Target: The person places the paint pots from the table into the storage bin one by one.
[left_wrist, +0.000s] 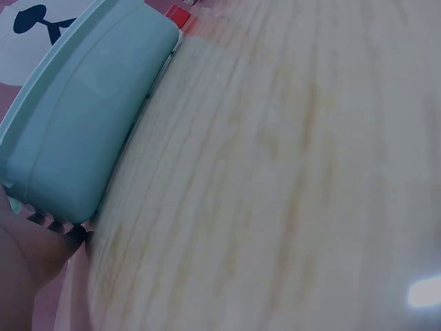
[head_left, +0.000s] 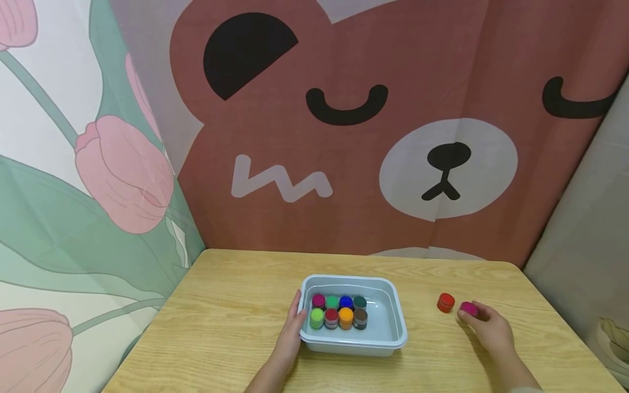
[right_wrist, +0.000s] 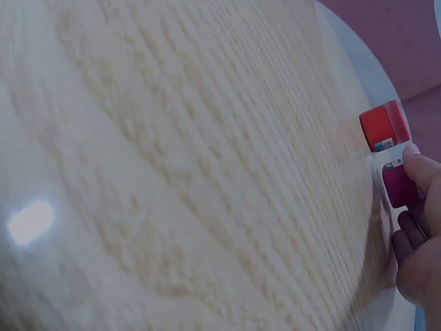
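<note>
A light blue plastic tray (head_left: 354,345) stands on the table, with small paint jars in two rows toward its left side. Lime green (head_left: 316,319), orange (head_left: 346,318) and brown (head_left: 360,319) jars are among those in the front row. My left hand (head_left: 290,333) grips the tray's left end, thumb at the rim; in the left wrist view its fingertips lie against the tray's lower corner. To the right of the tray, my right hand (head_left: 491,329) pinches a magenta paint jar (right_wrist: 400,185) between thumb and fingers. Just left of that jar stands a red paint jar (head_left: 445,302), apart from it.
The wooden table (head_left: 221,327) ends at a back edge against a hanging cloth (head_left: 354,218) with a bear face. A tulip-print cloth (head_left: 49,240) hangs on the left. Beyond the table's right edge, a pale object (head_left: 611,344) is partly visible.
</note>
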Action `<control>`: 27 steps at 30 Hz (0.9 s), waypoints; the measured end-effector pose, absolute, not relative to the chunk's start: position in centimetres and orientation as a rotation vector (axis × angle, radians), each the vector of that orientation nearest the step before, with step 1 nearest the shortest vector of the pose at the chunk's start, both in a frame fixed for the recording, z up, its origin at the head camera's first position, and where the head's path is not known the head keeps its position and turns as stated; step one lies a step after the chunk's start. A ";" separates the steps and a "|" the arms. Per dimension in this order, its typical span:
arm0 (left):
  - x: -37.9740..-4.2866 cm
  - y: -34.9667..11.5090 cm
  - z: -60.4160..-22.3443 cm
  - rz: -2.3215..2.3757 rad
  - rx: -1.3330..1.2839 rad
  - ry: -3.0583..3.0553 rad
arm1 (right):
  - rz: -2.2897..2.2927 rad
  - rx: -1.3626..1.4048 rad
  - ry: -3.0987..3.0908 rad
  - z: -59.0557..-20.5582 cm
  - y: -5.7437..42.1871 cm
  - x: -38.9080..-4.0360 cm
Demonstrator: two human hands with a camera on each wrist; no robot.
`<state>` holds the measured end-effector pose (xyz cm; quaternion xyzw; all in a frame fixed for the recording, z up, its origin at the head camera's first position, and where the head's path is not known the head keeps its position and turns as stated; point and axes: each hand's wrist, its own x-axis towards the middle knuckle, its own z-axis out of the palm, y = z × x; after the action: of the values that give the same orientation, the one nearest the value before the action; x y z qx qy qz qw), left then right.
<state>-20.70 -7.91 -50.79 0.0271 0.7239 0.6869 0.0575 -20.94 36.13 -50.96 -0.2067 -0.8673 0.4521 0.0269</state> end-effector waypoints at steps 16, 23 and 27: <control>-20.7 -7.9 -50.8 2.102 0.095 2.187 | 1.491 -0.543 -2.588 -47.9 33.8 -20.7; -20.8 -8.0 -50.9 2.089 0.090 2.178 | 1.532 -0.437 -2.600 -46.1 31.4 -20.9; -20.8 -8.0 -50.9 2.099 0.100 2.166 | 1.479 -0.342 -2.632 -45.6 30.1 -21.1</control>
<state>-20.82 -7.99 -50.94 0.0332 0.7163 0.6942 0.0619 -21.06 30.11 -45.57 -0.1125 -0.8651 0.4861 0.0516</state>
